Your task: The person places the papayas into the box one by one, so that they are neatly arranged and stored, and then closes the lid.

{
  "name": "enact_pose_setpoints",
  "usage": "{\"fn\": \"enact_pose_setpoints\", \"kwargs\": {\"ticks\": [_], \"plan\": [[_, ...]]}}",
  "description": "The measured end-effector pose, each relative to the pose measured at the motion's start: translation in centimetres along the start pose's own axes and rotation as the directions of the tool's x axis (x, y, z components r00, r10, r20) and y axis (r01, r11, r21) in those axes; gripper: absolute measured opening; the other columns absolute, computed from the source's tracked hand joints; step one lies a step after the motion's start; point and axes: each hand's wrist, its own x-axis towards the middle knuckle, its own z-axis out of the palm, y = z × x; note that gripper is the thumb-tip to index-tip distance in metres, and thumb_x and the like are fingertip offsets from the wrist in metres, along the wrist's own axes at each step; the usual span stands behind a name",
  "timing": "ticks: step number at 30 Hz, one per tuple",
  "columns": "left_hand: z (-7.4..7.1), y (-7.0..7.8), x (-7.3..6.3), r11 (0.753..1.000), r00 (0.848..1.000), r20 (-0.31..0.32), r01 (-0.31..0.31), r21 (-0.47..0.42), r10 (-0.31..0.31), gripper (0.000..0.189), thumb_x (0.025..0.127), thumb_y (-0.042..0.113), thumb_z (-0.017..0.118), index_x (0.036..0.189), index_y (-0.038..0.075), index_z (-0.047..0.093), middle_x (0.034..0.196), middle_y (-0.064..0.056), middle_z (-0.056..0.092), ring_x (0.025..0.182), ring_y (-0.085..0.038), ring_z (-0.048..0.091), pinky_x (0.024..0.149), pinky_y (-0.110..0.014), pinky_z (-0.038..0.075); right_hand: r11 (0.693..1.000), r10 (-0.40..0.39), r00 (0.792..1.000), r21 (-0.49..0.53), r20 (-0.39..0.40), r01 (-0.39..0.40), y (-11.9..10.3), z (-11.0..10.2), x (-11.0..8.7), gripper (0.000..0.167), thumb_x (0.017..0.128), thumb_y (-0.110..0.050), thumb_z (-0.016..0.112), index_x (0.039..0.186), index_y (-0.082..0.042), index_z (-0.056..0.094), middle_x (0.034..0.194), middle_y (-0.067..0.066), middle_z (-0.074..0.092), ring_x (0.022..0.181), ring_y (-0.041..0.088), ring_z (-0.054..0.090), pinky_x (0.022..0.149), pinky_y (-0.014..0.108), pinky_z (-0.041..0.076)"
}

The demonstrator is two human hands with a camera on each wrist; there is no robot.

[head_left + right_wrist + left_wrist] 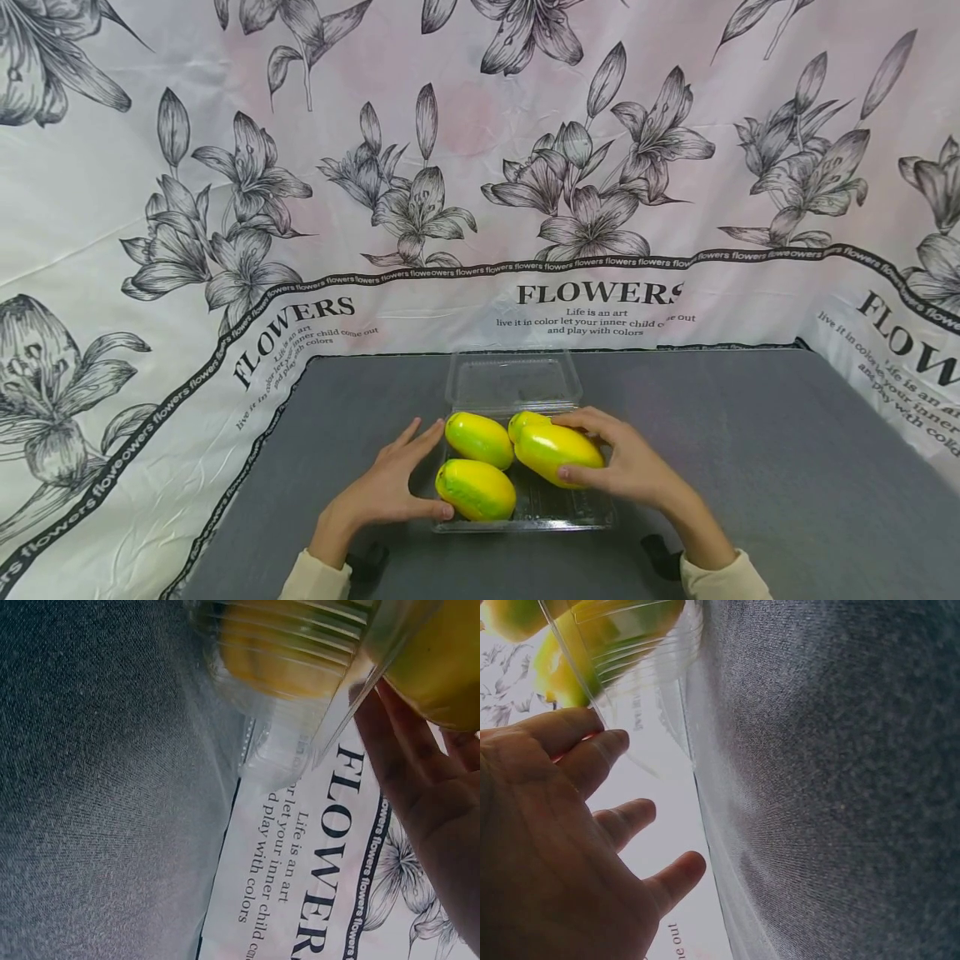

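A clear plastic clamshell box (561,518) stands with its lid (513,379) folded back. Two yellow-green papayas lie along its left side, a rear papaya (478,440) and a front papaya (476,490). My right hand (626,462) grips another papaya (557,450) over the box's right half, thumb at its front and fingers at its back. In the right wrist view, this papaya (442,671) shows above the box's rim. My left hand (386,483) is at the box's left side, fingers spread, thumb by the front corner. Its fingertips are right at the clear wall (641,645) in the left wrist view.
The box rests on a grey cloth-covered table (360,392). Behind and along both sides hangs a white curtain (442,308) with printed lilies and lettering. Dark wrist straps (660,557) show near the sleeves.
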Motion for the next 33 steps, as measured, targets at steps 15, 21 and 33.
{"fn": "enact_pose_setpoints", "kwargs": {"ticks": [15, 21, 33], "plan": [[-0.1, 0.0, 0.1, 1.0, 1.0, 0.007, -0.005, -0.01, 0.005, 0.116, 0.073, 0.064, 0.082, 0.164, 0.032, 0.018, 0.171, 0.01, 0.017, 0.161, -0.033, 0.0, 0.114, -0.081, 0.012, 0.999, -0.018, 0.991, -0.048, 0.13, 0.025, 0.1, 1.1, -0.2, 0.062, 0.08, -0.035, 0.087, 0.135, -0.02, 0.063, 0.131, -0.003, 0.058, 0.117, 0.013, 0.049, 0.091, 0.034, 0.049], [-0.1, 0.1, 0.1, 1.0, 1.0, 0.008, -0.008, -0.011, 0.008, 0.116, 0.073, 0.063, 0.083, 0.164, 0.032, 0.018, 0.172, 0.008, 0.017, 0.161, -0.033, 0.0, 0.113, -0.082, 0.012, 0.998, -0.023, 0.985, -0.058, 0.169, 0.033, 0.0, 1.1, -0.3, 0.059, 0.079, -0.038, 0.087, 0.131, -0.022, 0.065, 0.119, -0.003, 0.061, 0.1, 0.009, 0.053, 0.083, 0.026, 0.05], [-0.1, 0.1, 0.1, 1.0, 1.0, 0.006, -0.02, -0.011, 0.02, 0.117, 0.074, 0.061, 0.084, 0.165, 0.03, 0.017, 0.172, 0.005, 0.017, 0.161, -0.033, 0.0, 0.115, -0.08, 0.01, 0.982, -0.098, 0.982, -0.143, 0.159, 0.121, 0.0, 1.4, 0.0, 0.06, 0.082, -0.042, 0.085, 0.135, -0.021, 0.066, 0.12, -0.011, 0.067, 0.111, 0.01, 0.056, 0.091, 0.037, 0.05]]}}
